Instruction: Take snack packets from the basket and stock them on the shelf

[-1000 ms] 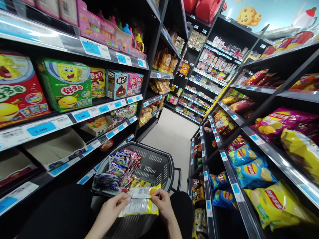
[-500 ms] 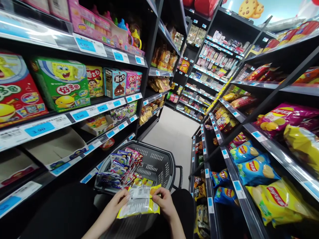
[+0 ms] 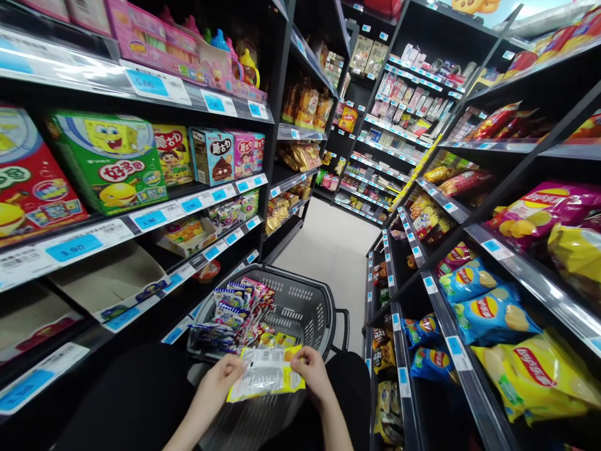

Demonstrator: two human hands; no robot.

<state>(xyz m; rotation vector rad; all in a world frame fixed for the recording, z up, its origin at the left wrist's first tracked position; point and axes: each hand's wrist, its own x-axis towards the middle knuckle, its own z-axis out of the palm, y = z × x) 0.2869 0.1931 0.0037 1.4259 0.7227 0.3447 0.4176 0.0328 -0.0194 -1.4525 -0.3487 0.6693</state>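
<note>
Along one side, a tall black left-hand shelf (image 3: 273,144); across the aisle, a right-hand shelf (image 3: 539,289); at the far end, a back shelf (image 3: 422,37) crowded with small goods. Between them, pale floor (image 3: 328,232). In the foreground, black-clad legs (image 3: 126,394) to either side of a grey basket (image 3: 300,300) with slotted walls and a dark handle. On the left-hand shelf, a red box (image 3: 32,181) beside a green box (image 3: 107,166), both with cartoon prints. On the right-hand shelf, a yellow chip bag (image 3: 538,376) in front of blue chip bags (image 3: 495,313). At the near edge of the basket, a yellow-and-white packet (image 3: 268,371), printed back turned up. Pinched at its left side by the left hand (image 3: 223,376), at its right by the right hand (image 3: 314,374), fingers closed on the wrapper in both. Inside the basket, heaped toward its left, blue and pink packets (image 3: 235,313). Smallest, along the shelf edges, white-and-blue price labels (image 3: 150,218).
</note>
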